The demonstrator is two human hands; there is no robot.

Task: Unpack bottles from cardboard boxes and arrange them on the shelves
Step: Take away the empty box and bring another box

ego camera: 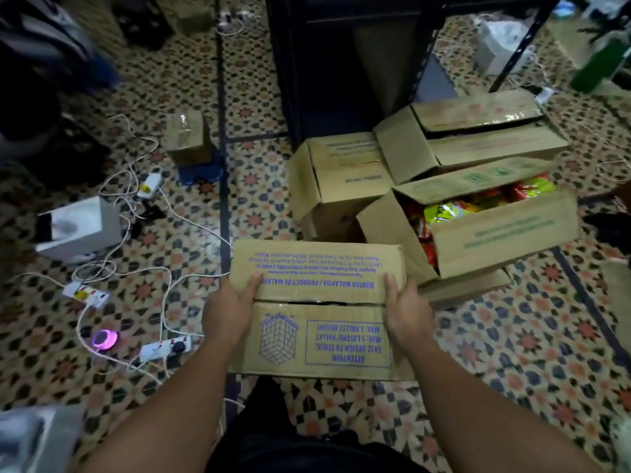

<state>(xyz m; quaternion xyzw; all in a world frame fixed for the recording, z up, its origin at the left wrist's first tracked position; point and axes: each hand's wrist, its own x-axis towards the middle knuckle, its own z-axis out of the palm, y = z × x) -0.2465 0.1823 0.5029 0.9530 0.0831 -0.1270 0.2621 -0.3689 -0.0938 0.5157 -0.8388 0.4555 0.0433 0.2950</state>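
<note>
A closed cardboard box [317, 312] with purple print sits low in front of me over the tiled floor. My left hand [228, 312] grips its left side, thumb on the top flap. My right hand [406, 308] grips the right side the same way. Its top flaps are shut with a thin gap between them, so its contents are hidden. The dark metal shelf unit [341, 63] stands behind the boxes. No bottles are visible.
Beyond lie an open box of red and yellow snack packets [478, 220], a closed box [338, 179] and another box [471, 134]. Power strips [164, 348] and white cables [170, 213] sprawl left, with a white case [80, 227] and a small taped box [187, 138].
</note>
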